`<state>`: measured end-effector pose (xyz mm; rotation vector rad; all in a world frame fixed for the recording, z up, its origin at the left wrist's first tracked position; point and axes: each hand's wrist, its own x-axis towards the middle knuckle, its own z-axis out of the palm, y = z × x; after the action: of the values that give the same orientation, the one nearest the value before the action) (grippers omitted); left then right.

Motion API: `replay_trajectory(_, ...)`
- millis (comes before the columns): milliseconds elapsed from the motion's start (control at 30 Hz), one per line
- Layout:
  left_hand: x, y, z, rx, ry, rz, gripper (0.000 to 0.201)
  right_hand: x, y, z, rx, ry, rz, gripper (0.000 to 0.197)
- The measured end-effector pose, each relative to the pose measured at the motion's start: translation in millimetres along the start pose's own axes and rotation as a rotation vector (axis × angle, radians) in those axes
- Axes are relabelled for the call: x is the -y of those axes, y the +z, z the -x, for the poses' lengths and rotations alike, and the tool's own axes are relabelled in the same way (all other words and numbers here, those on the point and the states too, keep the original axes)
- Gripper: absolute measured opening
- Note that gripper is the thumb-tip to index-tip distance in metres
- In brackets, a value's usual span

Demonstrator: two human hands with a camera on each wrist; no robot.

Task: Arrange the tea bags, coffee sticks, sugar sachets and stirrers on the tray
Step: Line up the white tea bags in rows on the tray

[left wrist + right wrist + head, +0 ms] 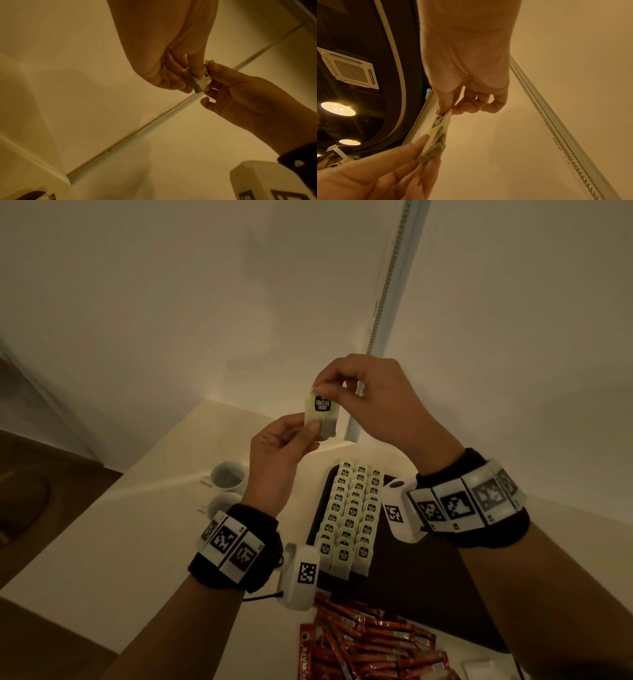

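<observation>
Both hands held one flat, papery tea bag [322, 416] aloft: the right hand [373, 395] pinched its top, the left hand [279, 450] its bottom. Below, rows of square tea bags [351, 517] lay on the dark tray [421, 570].

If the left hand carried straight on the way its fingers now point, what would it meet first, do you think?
Probably the right hand: the left hand points up and away towards it, both pinching the same pale paper tea bag with a black label. Beyond them stands only the plain cream wall, though depth is unclear.

Tea bag [322, 415] thin translucent paper w/ glossy label; tray [421, 583] matt dark; cups [228, 476] glossy ceramic.
</observation>
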<state>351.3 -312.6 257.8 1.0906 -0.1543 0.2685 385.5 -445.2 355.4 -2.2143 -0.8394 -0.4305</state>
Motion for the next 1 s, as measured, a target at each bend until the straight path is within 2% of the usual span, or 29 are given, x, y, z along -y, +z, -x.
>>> replay_trajectory(100, 0, 1, 0, -0.061, -0.024, 0.089, 0.015, 0, 1, -2, -0.041, 0.04, -0.058, 0.009)
replay_trajectory(200, -2, 2, 2, -0.013, -0.049, 0.115, 0.025, 1, 2, -2, -0.023, 0.065, -0.09, 0.008)
replay_trajectory(300, -3, 3, 3, 0.025, -0.077, 0.041, 0.022, 5, 0, -2, -0.014, 0.077, -0.088, 0.007)
replay_trajectory(433, -3, 7, 2, 0.082, -0.167, 0.097, 0.043, 12, -4, -7, 0.048, 0.079, 0.034, 0.011)
replay_trajectory(600, -3, 14, 6, 0.063, -0.319, 0.381, 0.019, 17, -6, -17, 0.171, 0.153, 0.171, 0.014)
replay_trajectory(700, -1, 16, 9, 0.069, -0.379, 0.435, 0.021, 18, -7, -22, 0.194, 0.212, 0.211, 0.015)
replay_trajectory(867, 5, 11, 9, 0.087, -0.372, 0.461, 0.041, 15, -10, -21, 0.206, 0.241, 0.212, 0.014)
replay_trajectory(1000, 7, 11, 8, 0.076, -0.354, 0.439, 0.027, 13, -10, -17, 0.2, 0.264, 0.163, 0.015)
